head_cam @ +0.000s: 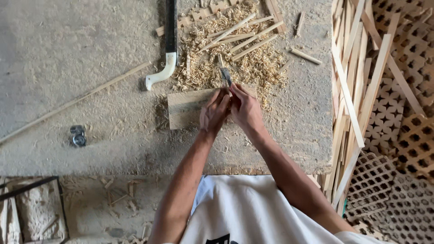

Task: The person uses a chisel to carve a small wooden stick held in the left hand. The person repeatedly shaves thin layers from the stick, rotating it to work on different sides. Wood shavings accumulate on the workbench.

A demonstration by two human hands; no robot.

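Note:
My left hand [214, 113] and my right hand [245, 108] are pressed together over a flat wooden board [185, 108] on the dusty workbench [90, 68]. Both grip a narrow metal blade [225, 76] that points away from me, its tip at a small wooden piece [220, 60]. A heap of wood shavings [235, 58] lies just beyond the blade, with several thin wooden sticks [246, 38] lying on it.
A saw with a white handle [165, 72] lies left of the shavings. A long thin strip [77, 100] crosses the bench's left side, near a small metal clamp [78, 136]. Wooden slats [350, 95] and lattice panels [402, 126] are stacked at the right.

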